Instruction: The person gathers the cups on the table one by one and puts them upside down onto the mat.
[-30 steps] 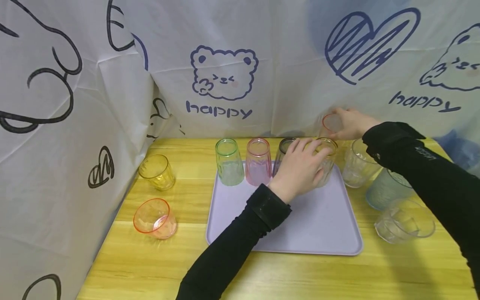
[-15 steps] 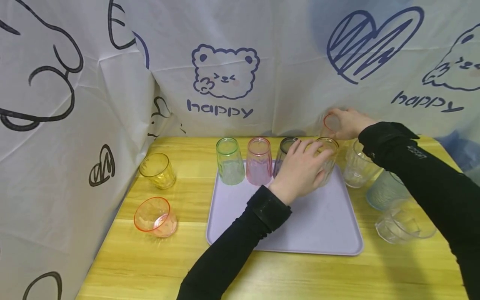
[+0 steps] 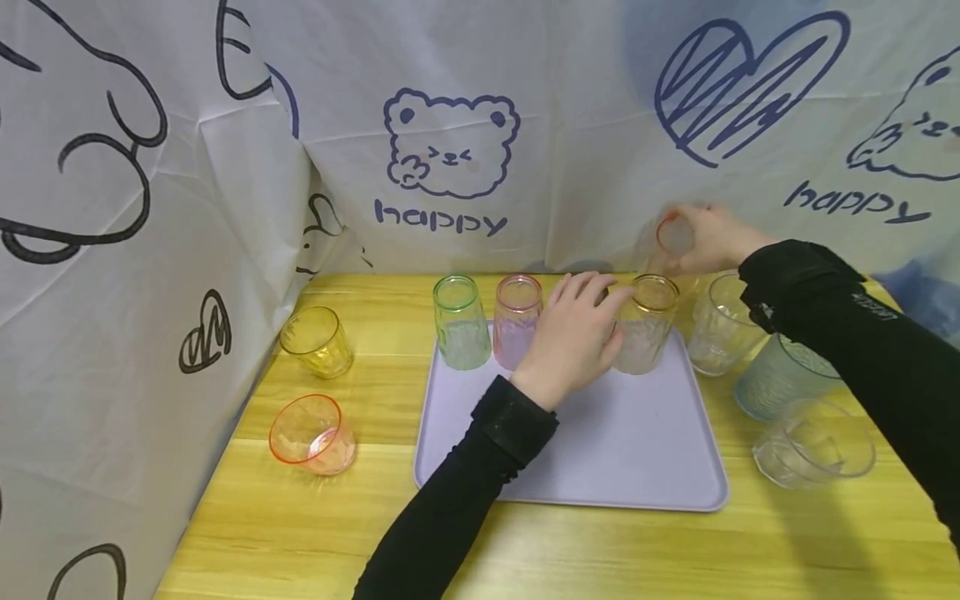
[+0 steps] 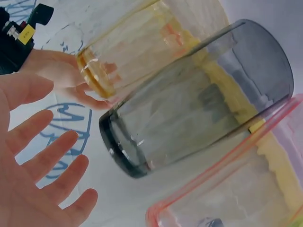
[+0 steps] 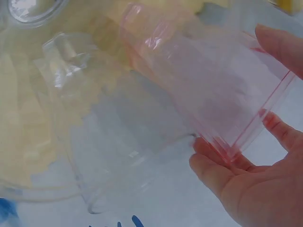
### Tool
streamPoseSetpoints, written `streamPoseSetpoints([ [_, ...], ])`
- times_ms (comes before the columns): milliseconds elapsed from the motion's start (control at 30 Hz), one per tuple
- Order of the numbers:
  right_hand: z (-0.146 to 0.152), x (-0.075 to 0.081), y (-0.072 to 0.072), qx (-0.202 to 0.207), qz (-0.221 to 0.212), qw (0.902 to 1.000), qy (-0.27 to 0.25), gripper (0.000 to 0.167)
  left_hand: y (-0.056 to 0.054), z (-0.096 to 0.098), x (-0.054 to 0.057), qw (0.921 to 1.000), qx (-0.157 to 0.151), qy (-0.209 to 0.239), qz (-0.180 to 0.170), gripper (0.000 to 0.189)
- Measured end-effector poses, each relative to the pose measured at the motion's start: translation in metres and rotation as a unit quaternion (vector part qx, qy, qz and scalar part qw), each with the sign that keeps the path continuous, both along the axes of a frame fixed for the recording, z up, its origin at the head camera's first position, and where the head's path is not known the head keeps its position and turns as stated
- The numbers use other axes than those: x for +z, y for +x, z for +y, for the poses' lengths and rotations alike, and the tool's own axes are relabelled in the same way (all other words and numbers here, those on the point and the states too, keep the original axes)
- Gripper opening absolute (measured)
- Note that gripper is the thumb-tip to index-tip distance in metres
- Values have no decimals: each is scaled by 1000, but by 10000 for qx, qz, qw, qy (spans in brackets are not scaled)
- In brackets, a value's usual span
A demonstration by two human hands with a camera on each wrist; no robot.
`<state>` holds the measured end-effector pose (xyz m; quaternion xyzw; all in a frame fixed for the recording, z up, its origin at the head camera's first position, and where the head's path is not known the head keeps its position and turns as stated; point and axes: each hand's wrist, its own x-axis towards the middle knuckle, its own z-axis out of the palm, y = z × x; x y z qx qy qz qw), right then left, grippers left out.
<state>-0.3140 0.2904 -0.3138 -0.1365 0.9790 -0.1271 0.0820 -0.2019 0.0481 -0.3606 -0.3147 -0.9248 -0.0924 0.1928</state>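
We've got a yellow worktop [image 3: 352, 537] here, lilac tray [image 3: 637, 454] on it, printed white sheet [image 3: 592, 125] hanging behind! Our right hand [image 3: 716, 237] grips the reddish cup [image 5: 213, 80] back by the sheet; our left hand [image 3: 572, 337], fingers spread, gripping nothing, sits beside the grey cup [image 4: 189, 111].

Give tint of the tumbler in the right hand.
Pale pink, with redder edges. The right wrist view shows that tumbler best.

The left grip [image 3: 572, 337] nearly hides the grey glass [image 4: 194, 106] from the head camera.
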Motion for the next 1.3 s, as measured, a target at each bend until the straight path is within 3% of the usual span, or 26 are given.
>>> streamPoseSetpoints([
  [333,1,35,15,-173,415,9980,-434,84,-1,-21,7,9967,-45,777,250,39],
  [500,-1,56,28,-180,861,9931,-776,82,0,-32,9,9915,25,1164,588,36],
  [633,-5,68,44,-334,1191,9842,-1265,81,2,-39,10,9860,7,1558,598,36],
  [767,-12,73,60,-419,1599,9691,-1832,78,4,-46,12,9751,-121,2181,381,36],
  [933,-24,66,82,-459,2093,9407,-2629,76,7,-52,11,9519,-290,3044,207,36],
  [1067,-38,55,99,-622,2139,9074,-3565,76,10,-56,11,9280,-342,3701,252,38],
  [1167,-53,44,110,-632,2155,8772,-4243,77,12,-57,10,9065,-287,4201,315,40],
  [1300,-71,26,124,-439,1982,8192,-5364,74,16,-59,8,8721,-365,4879,121,46],
])
